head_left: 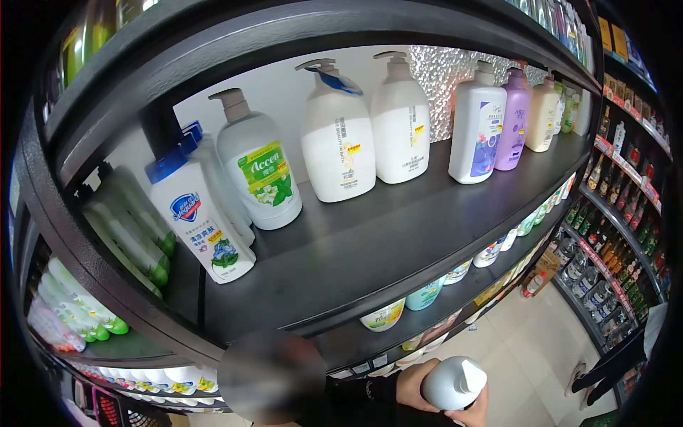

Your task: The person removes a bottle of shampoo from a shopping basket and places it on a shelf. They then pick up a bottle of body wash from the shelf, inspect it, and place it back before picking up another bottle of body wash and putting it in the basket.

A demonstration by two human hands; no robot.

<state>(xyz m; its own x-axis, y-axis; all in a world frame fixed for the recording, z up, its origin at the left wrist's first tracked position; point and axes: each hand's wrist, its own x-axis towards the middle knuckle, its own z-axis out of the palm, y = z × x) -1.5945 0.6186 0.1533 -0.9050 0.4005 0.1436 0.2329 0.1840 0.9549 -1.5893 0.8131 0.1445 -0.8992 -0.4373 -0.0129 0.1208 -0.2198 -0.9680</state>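
Note:
At the bottom of the view, my left hand (410, 385) wraps round one side of a pale grey-white pump bottle (441, 381) with a white spout. My right hand (477, 410) grips its other side, and is partly cut off by the frame edge. The bottle is seen mostly from above, in front of the shelving, and its label is hidden. A dark sleeve (363, 400) leads to my left hand. Left of it, a round blurred patch covers whatever lies there.
A black shelf (356, 249) carries a Safeguard bottle (203, 220), a green-labelled pump bottle (263, 171), two white pump bottles (341, 142) and a purple bottle (514, 121). More bottles stand below. Across the tiled floor (505, 341), a person's legs (612, 363) show beside drink shelves (619, 206).

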